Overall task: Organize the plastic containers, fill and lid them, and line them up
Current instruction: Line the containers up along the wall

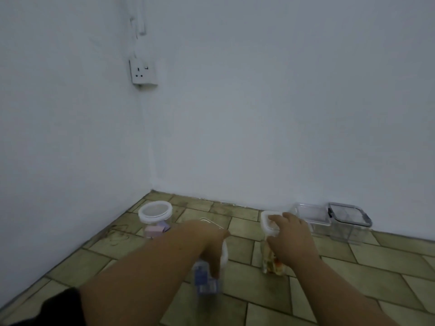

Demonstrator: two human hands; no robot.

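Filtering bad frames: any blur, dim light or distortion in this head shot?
Head view: dim, bluish light, soft overall; left hand and the blue-filled container it holds are motion-blurred; right hand on the tall white-lidded container reads sharper.

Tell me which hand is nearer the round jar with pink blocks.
Left. The left hand grips a blurred blue-filled container just right of the round jar; the right hand is farther right, on a tall container.

Left hand and blue jar motion-blurred, grip unclear; right hand hides part of tall jar top, its contents unreadable; right forearm and dark sleeve cut by bottom edge
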